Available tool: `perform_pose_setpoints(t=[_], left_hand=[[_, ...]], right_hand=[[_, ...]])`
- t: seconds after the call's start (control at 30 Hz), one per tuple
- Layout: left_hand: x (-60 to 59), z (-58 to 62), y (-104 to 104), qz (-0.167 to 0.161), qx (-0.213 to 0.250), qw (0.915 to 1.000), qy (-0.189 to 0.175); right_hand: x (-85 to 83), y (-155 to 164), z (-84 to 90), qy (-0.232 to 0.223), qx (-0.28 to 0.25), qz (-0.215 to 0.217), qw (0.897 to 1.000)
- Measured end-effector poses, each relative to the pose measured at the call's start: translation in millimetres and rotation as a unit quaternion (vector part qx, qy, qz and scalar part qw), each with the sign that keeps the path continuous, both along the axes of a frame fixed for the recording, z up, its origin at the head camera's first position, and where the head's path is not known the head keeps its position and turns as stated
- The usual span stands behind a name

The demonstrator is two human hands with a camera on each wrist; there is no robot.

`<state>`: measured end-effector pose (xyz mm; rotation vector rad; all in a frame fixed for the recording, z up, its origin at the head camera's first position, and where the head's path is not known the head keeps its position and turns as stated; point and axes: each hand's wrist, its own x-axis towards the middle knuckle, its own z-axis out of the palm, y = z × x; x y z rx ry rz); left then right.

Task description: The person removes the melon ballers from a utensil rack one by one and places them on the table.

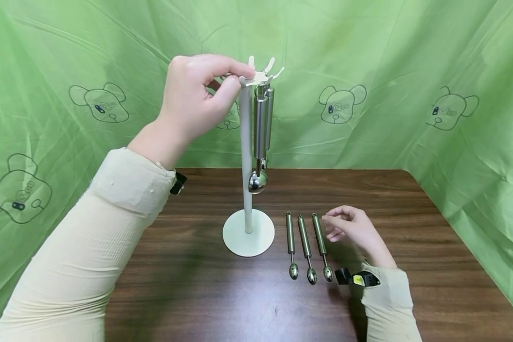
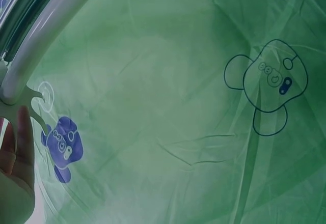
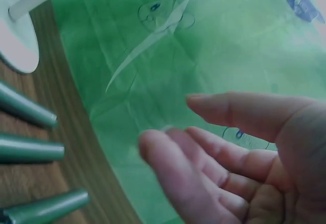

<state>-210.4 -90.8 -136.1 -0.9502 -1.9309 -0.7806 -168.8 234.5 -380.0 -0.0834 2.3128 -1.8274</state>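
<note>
My left hand [image 1: 196, 95] is at the top of a white hanging stand [image 1: 247, 190], pinching the edge of its hooked top plate [image 1: 260, 78] between thumb and index finger. From the hooks hang shiny metal scoops [image 1: 260, 128] with thick handles, partly overlapping each other. My right hand [image 1: 359, 232] hovers over the table with fingers loosely bent, holding nothing. Just left of it lie three small metal scoops [image 1: 318, 235] side by side, handles pointing away from me. In the right wrist view, a gap shows between thumb and fingers [image 3: 232, 114], while the scoop handles [image 3: 30, 150] lie at left.
The stand's round white base [image 1: 235, 242] rests on a dark wooden table [image 1: 188, 294]. Green fabric [image 1: 367, 42] printed with bear faces hangs behind the table and on both sides.
</note>
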Motion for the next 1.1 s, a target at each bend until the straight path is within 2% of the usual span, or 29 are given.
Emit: perform_pose_setpoints(t=[0.13,0.47,0.73,1.1], left_hand=[[0.9,0.8,-0.9,-0.001,-0.005,1.0,-0.006],[0.7,0.5,-2.3,-0.009,-0.01,0.9999,0.001],[0.9,0.3,-2.2,-0.007,-0.016,0.9996,0.023],[3.5,4.6,-0.1,0.011,-0.024,0.9997,-0.001]], right_hand=[[5.1,-4.7,10.7,0.046,-0.014,-0.018,0.999],[15.0,-13.2,23.5,0.108,-0.082,-0.051,0.989],[22.3,-24.3,33.4,0.134,-0.094,-0.064,0.984],[26.1,-41.4,48.6,0.158,-0.104,-0.057,0.98]])
